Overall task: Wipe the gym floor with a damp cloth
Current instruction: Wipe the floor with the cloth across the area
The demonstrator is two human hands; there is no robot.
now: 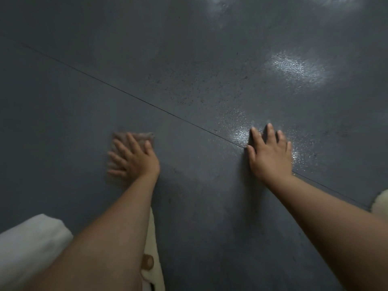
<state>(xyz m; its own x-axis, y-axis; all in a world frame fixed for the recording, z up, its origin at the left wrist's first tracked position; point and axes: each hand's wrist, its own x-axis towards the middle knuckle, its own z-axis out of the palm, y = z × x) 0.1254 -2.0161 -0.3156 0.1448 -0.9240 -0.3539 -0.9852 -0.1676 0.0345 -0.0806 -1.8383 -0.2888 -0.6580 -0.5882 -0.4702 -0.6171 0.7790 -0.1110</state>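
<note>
A dark grey textured gym floor (189, 66) fills the view, crossed by a thin diagonal seam (117, 89). A small brownish cloth (144, 137) lies flat on the floor left of centre. My left hand (133, 157) presses on it with fingers spread and straight; the hand and cloth look blurred. My right hand (269, 153) lies flat on the bare floor to the right, fingers straight, across the seam. Shiny wet patches (241, 131) glint just left of the right hand.
Bright light reflections (296, 69) shine on the floor farther out and at the top edge. Cream clothing with a round button (148, 261) hangs at the bottom. A white sleeve (31, 240) shows at lower left, and a pale object (381, 203) at the right edge.
</note>
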